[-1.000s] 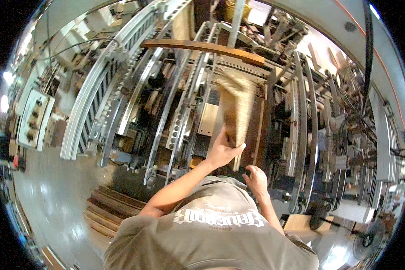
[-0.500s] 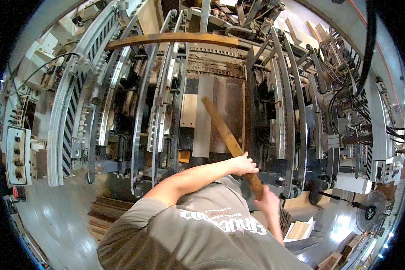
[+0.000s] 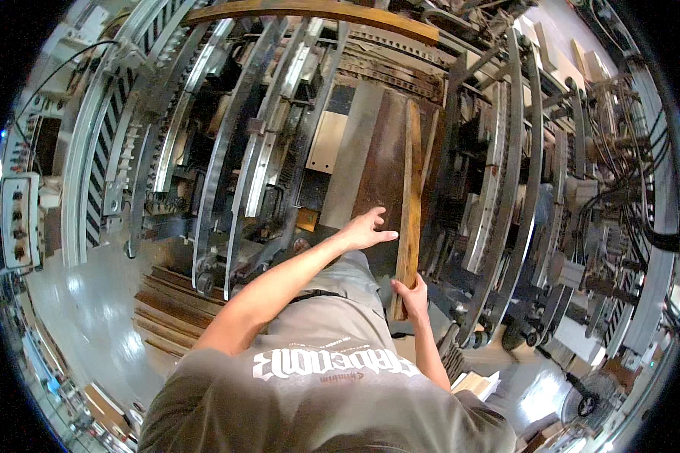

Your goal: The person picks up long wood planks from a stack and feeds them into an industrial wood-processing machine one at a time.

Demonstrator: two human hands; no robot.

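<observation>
A long, narrow wooden board (image 3: pixel 411 181) points away from me, its near end at my right side. My right hand (image 3: pixel 411 296) is closed around that near end, thumb on the left edge. Just left of the board, my left hand (image 3: pixel 369 229) is apart from it, fingers spread and holding nothing. Below the board's far part is a dark brown panel (image 3: pixel 381 162) with a grey metal strip (image 3: pixel 353 155) along its left. Another long wooden board (image 3: pixel 317 9) lies crosswise over the machine's rails at the far edge.
Long metal rails (image 3: pixel 238 143) of the machine run away from me on the left, more rails (image 3: pixel 515 174) on the right. Brown boards (image 3: pixel 166 309) are stacked on the floor at lower left. A control box (image 3: pixel 20 223) stands far left; cables (image 3: pixel 619 143) hang at right.
My left hand has let go of the board and opened. The board has swung from a slant to nearly straight ahead, its far end moving right. My view has shifted.
</observation>
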